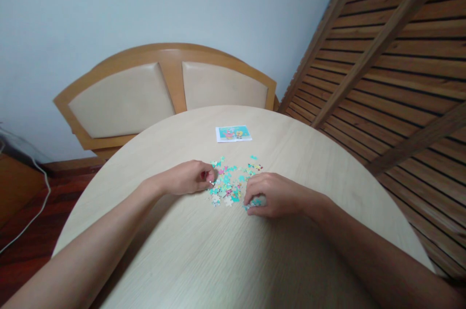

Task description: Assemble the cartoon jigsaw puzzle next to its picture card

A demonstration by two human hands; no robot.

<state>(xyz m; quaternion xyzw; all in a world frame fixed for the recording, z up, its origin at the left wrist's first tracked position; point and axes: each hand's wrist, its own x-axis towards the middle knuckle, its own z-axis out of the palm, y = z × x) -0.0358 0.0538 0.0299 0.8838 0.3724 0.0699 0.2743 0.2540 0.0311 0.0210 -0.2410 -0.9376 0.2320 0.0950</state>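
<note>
Several small jigsaw pieces [231, 180], mostly turquoise with pink and yellow, lie scattered in the middle of a round pale wooden table [218, 260]. My left hand [189, 177] rests at the left edge of the pile, fingers curled and pinched on a small piece. My right hand [273, 195] lies at the pile's right edge, fingers curled down over turquoise pieces under its fingertips. A small picture card [233, 133] showing cartoon figures lies farther back on the table, beyond the pile.
A wooden bench back [163, 90] with two beige padded panels stands behind the table against a pale blue wall. Slatted wooden panels [393, 56] lean at the right. A white cable [36, 207] runs over the dark floor at the left.
</note>
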